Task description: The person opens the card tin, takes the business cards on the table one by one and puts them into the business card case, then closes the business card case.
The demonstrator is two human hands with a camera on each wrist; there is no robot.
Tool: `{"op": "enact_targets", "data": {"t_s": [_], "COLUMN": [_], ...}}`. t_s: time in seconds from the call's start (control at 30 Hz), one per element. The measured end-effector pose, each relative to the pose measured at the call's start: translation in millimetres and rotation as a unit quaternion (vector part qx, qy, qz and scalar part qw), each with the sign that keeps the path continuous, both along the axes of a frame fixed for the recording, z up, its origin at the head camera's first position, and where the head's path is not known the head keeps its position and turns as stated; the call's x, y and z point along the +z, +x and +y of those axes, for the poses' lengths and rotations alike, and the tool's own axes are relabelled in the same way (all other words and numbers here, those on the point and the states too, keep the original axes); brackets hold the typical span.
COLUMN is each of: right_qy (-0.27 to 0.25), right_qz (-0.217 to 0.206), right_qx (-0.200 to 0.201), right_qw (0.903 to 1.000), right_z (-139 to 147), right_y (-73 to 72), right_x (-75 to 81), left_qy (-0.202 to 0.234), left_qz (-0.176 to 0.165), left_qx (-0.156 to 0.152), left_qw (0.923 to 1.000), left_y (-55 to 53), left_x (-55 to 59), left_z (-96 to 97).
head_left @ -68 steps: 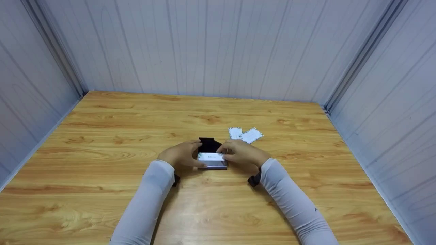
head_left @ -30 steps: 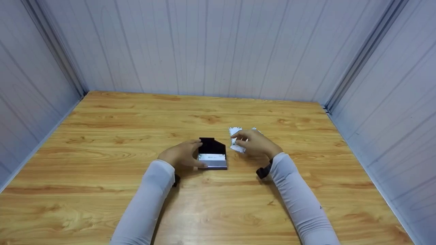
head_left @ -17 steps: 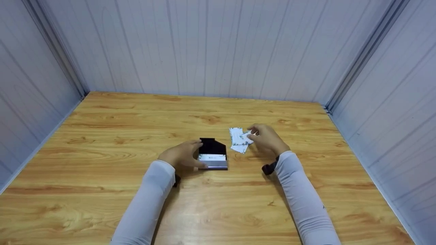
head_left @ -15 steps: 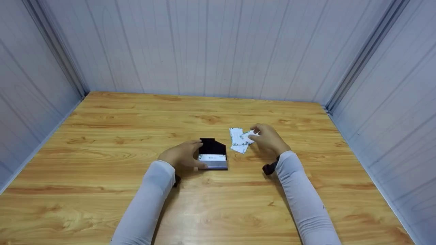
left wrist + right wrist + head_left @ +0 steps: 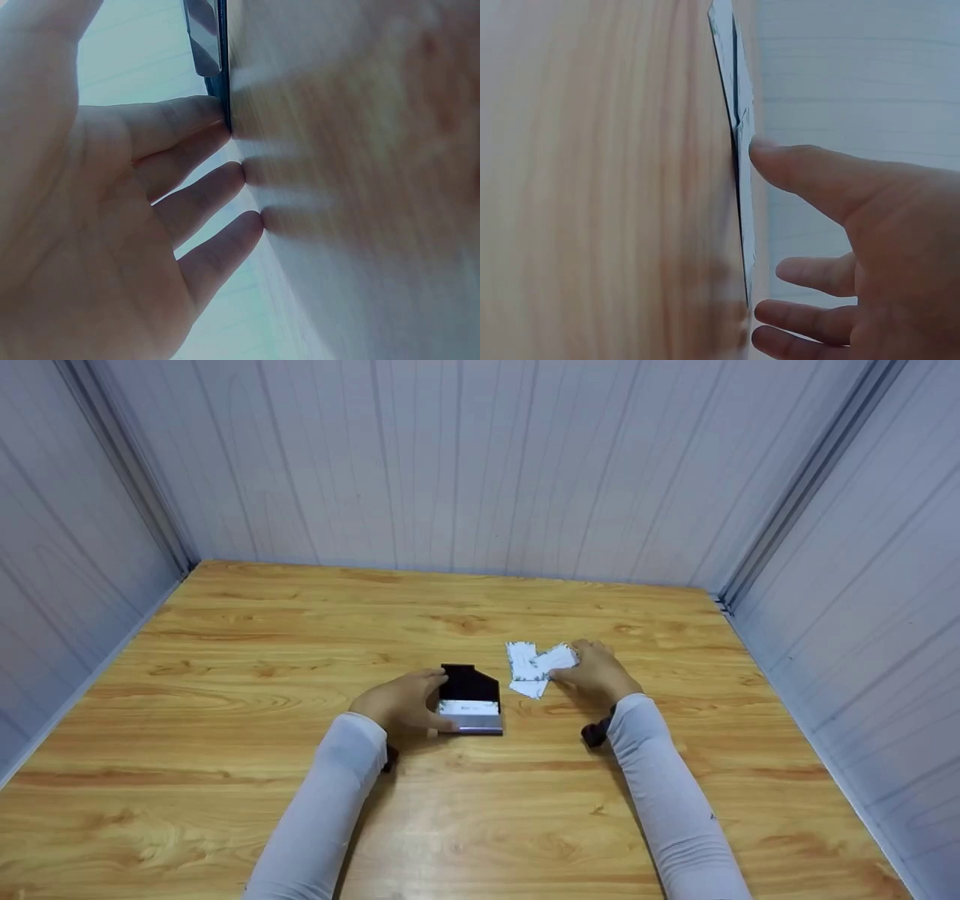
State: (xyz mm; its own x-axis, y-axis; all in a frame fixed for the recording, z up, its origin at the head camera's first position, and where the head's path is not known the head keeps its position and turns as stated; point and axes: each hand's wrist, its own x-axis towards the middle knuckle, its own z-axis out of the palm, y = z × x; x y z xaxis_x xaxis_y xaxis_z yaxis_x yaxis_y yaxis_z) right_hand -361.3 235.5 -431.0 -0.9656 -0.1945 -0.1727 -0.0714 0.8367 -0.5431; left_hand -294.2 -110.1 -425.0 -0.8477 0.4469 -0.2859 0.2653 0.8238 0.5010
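A dark business card holder (image 5: 471, 682) lies in the middle of the table in the head view, a white card (image 5: 469, 707) with printed text sitting in its front pocket. My left hand (image 5: 397, 701) holds the holder at its left side, thumb at the front lip and index finger at the back left corner. In the left wrist view the other fingertips (image 5: 251, 217) touch the tabletop. Three loose business cards (image 5: 522, 656) overlap to the right of the holder. My right hand (image 5: 598, 673) is at the rightmost card (image 5: 556, 658), thumb against its edge and fingers loosely spread.
The wood-grain table (image 5: 465, 825) reaches back to a pale panelled wall (image 5: 450, 465), with side walls left and right. A black wrist device (image 5: 596, 733) sits under the right sleeve (image 5: 667, 795).
My right hand has left the holder and moved right to the loose cards. Over the last half second its fingers have spread out to the card's far edge. The left hand stays put.
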Motion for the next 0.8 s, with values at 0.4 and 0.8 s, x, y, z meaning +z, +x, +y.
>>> {"op": "enact_targets", "data": {"t_s": [0.4,0.8], "right_qy": [0.017,-0.030], "right_qz": [0.015,0.008], "right_qx": [0.006,-0.013], "right_qw": [0.9997,0.9994], "right_z": [-3.7,1.4], "right_y": [-1.5,-1.7], "right_x": [4.4,2.3], "left_qy": [0.004,0.006], "left_qz": [-0.002,-0.003], "left_qx": [0.014,0.001], "left_qw": [0.9999,1.0000], "left_y": [2.1,0.1], "left_x": [1.2,1.1], "left_z": [0.6,0.0]}}
